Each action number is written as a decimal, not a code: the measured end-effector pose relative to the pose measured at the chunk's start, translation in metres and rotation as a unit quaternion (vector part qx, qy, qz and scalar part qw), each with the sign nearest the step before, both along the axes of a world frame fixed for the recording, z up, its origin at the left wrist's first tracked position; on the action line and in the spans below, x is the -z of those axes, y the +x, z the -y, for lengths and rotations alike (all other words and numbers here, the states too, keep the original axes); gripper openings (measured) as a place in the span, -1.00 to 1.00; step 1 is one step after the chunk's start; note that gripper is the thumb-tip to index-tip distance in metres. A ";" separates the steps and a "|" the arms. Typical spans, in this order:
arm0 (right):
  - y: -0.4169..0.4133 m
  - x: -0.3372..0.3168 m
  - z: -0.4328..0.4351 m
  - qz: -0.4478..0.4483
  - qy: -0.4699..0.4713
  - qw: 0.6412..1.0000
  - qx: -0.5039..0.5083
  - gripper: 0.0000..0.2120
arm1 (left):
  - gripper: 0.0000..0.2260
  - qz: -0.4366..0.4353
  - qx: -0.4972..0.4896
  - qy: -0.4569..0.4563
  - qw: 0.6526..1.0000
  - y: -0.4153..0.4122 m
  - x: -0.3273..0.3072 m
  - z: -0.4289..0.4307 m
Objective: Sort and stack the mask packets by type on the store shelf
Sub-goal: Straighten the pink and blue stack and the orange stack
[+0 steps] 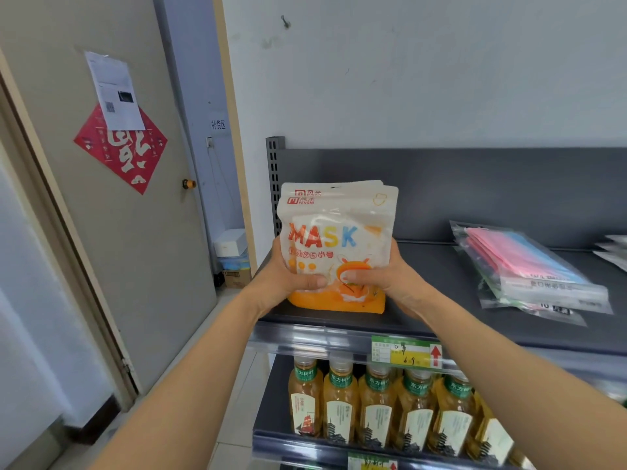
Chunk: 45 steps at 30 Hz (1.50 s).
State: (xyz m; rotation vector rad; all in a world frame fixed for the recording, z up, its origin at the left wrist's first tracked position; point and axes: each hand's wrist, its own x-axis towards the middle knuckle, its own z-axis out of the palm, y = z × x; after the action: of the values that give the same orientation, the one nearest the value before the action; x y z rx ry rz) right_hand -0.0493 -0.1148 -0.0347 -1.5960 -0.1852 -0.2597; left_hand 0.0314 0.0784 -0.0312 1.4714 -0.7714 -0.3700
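One shelf (441, 279): dark grey top board, runs left to right; bare in the middle.
Bottle row (376, 401): tea bottles on the tier below, near side.
Flat stack (529, 269): clear packets of pink and blue masks, lying on the right of the shelf, well apart from the hands.
White packets (614, 249): corners only, far right edge; type unreadable.
MASK pouches (336, 232): white and orange, at least two by the doubled top edges; upright over the near left end of the shelf. Touching the board or just above it: cannot tell.
Left hand (288, 276): curled round the pouches' lower left side, thumb across the front.
Right hand (390, 276): likewise on the right side; the thumbs nearly meet.
Price tag (405, 352): on the near rail, below the right hand.
Risk (judgement): glossy pouches may slide on each other and fan out if the squeeze loosens unevenly; left upright they would likely topple; this near the front lip, one could drop off.
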 end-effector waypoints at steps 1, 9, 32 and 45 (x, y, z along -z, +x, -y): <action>-0.001 0.001 0.000 0.002 -0.003 1.000 0.006 -0.31 | -0.44 0.009 0.004 0.004 1.000 -0.001 0.001 0.000; 0.018 -0.014 -0.010 -0.052 0.005 0.991 0.120 -0.24 | -0.67 -0.038 -0.068 -0.015 0.997 0.010 -0.013 0.005; 0.083 -0.026 0.000 -0.238 0.117 0.932 0.246 -0.33 | -0.51 -0.098 -0.211 0.058 0.971 0.064 -0.018 0.045; 0.082 -0.021 0.002 -0.190 0.059 0.944 0.263 -0.52 | -0.43 -0.021 -0.242 0.054 0.969 0.066 -0.019 0.045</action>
State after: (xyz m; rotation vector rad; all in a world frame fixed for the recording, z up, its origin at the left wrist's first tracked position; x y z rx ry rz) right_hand 0.0325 -0.1172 -0.0136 -1.5205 0.5551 -0.3580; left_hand 0.0970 0.0335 -0.0126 1.6903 -0.3415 -0.0696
